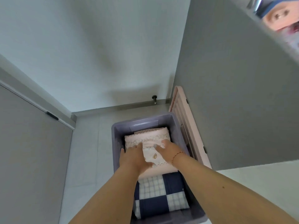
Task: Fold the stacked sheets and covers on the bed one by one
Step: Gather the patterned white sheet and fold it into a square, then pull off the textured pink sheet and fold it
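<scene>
Now | left hand (133,156), right hand (166,151) flat, pressing folded sheet (151,155) | purple bin (115,135)

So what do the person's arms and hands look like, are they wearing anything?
Both arms are bare, with no sleeves showing. The right hand has a thin gold bracelet around its wrist. The left hand wears nothing that I can see, and no rings show on the fingers.

Soft, even, rather dim light, faint shadows on the wall (113,62) beyond the fingers (159,148), wide-angle bending at the edges, blurred doll (281,18) far upper right
</scene>
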The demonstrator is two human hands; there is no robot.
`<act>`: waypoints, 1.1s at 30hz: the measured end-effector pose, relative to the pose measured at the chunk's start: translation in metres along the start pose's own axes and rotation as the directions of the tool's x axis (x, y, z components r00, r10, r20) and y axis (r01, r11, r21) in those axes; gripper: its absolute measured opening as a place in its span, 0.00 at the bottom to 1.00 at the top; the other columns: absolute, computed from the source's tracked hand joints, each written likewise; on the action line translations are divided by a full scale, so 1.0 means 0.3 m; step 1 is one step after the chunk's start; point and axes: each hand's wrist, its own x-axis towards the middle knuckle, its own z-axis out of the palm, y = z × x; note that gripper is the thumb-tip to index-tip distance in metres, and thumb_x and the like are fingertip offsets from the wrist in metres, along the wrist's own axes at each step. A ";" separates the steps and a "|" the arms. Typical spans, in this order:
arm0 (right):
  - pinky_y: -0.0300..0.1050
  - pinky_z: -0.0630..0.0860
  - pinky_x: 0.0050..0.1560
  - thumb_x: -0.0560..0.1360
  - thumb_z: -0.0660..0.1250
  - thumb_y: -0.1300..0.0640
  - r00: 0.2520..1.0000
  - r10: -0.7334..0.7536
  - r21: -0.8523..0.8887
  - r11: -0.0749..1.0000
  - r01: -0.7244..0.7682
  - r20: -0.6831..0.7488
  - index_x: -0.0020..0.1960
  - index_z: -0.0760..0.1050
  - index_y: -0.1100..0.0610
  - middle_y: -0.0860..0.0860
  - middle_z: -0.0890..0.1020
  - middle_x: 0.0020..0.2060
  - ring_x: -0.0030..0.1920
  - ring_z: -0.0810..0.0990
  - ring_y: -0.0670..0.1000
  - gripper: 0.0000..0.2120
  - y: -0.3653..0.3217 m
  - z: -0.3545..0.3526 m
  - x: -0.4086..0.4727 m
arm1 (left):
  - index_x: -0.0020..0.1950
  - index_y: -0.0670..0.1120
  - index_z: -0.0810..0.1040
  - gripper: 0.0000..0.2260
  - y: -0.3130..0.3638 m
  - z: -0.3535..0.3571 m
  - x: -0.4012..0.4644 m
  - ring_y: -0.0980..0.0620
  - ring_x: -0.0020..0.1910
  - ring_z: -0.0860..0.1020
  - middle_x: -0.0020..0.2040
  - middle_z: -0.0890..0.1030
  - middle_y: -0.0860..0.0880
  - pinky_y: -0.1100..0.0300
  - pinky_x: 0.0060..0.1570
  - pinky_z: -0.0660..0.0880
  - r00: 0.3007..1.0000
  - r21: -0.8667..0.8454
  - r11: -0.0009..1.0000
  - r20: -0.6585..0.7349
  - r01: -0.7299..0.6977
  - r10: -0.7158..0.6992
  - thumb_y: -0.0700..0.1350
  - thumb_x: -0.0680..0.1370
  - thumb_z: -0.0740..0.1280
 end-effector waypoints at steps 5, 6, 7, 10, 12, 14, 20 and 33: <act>0.42 0.74 0.41 0.78 0.55 0.39 0.993 -0.053 0.176 0.982 0.071 -0.108 0.62 0.72 0.54 0.54 0.79 0.52 0.42 0.77 0.49 0.23 -0.115 -0.195 -0.301 | 0.74 0.53 0.62 0.37 0.114 -0.249 -0.279 0.49 0.68 0.71 0.67 0.75 0.53 0.47 0.72 0.60 0.992 -0.051 0.999 -0.122 -0.003 -0.004 0.66 0.70 0.69; 0.42 0.73 0.40 0.78 0.54 0.40 0.989 -0.067 0.194 0.977 0.091 -0.131 0.56 0.75 0.54 0.53 0.78 0.47 0.41 0.77 0.49 0.20 -0.131 -0.229 -0.371 | 0.73 0.54 0.62 0.36 0.138 -0.291 -0.347 0.50 0.68 0.71 0.67 0.75 0.54 0.47 0.73 0.59 0.990 -0.062 0.998 -0.143 -0.013 0.004 0.65 0.70 0.69; 0.42 0.72 0.40 0.79 0.54 0.40 0.987 -0.053 0.190 0.978 0.082 -0.153 0.51 0.75 0.52 0.52 0.76 0.42 0.40 0.75 0.50 0.18 -0.145 -0.254 -0.427 | 0.73 0.54 0.62 0.36 0.157 -0.322 -0.405 0.50 0.69 0.70 0.68 0.74 0.54 0.47 0.74 0.57 0.988 -0.067 0.998 -0.156 -0.022 0.011 0.65 0.70 0.69; 0.40 0.66 0.37 0.79 0.54 0.41 0.976 -0.062 0.209 0.972 0.106 -0.208 0.36 0.64 0.46 0.47 0.69 0.32 0.34 0.69 0.46 0.16 -0.181 -0.324 -0.601 | 0.77 0.52 0.56 0.40 0.210 -0.405 -0.561 0.50 0.71 0.68 0.72 0.71 0.53 0.48 0.74 0.54 0.984 -0.055 0.998 -0.176 -0.013 0.003 0.64 0.71 0.69; 0.39 0.63 0.34 0.80 0.53 0.42 0.967 -0.088 0.219 0.965 0.142 -0.240 0.34 0.60 0.46 0.46 0.67 0.30 0.32 0.66 0.45 0.18 -0.211 -0.378 -0.711 | 0.78 0.50 0.54 0.42 0.238 -0.449 -0.635 0.50 0.73 0.66 0.74 0.68 0.52 0.48 0.75 0.54 0.982 -0.048 0.999 -0.191 -0.009 -0.001 0.65 0.72 0.68; 0.41 0.67 0.39 0.81 0.53 0.44 0.961 -0.122 0.203 0.963 0.176 -0.250 0.35 0.64 0.48 0.48 0.69 0.32 0.34 0.69 0.46 0.17 -0.223 -0.427 -0.797 | 0.78 0.50 0.54 0.41 0.263 -0.486 -0.699 0.50 0.74 0.64 0.74 0.67 0.52 0.49 0.75 0.53 0.975 -0.049 0.999 -0.223 -0.020 0.009 0.65 0.73 0.67; 0.44 0.67 0.50 0.81 0.55 0.48 0.931 -0.163 0.217 0.946 0.242 -0.326 0.34 0.63 0.52 0.50 0.70 0.35 0.40 0.69 0.50 0.18 -0.210 -0.492 -1.013 | 0.79 0.50 0.52 0.41 0.302 -0.570 -0.874 0.50 0.73 0.65 0.75 0.67 0.52 0.53 0.73 0.58 0.949 0.018 0.996 -0.303 -0.083 0.085 0.64 0.73 0.66; 0.46 0.71 0.58 0.80 0.57 0.48 0.844 0.018 0.338 0.921 0.195 -0.536 0.61 0.74 0.60 0.57 0.78 0.58 0.60 0.76 0.58 0.18 -0.015 -0.373 -1.490 | 0.79 0.48 0.53 0.42 0.361 -0.499 -1.248 0.49 0.69 0.71 0.71 0.72 0.49 0.49 0.69 0.66 0.887 0.085 0.945 -0.327 -0.317 0.327 0.65 0.73 0.66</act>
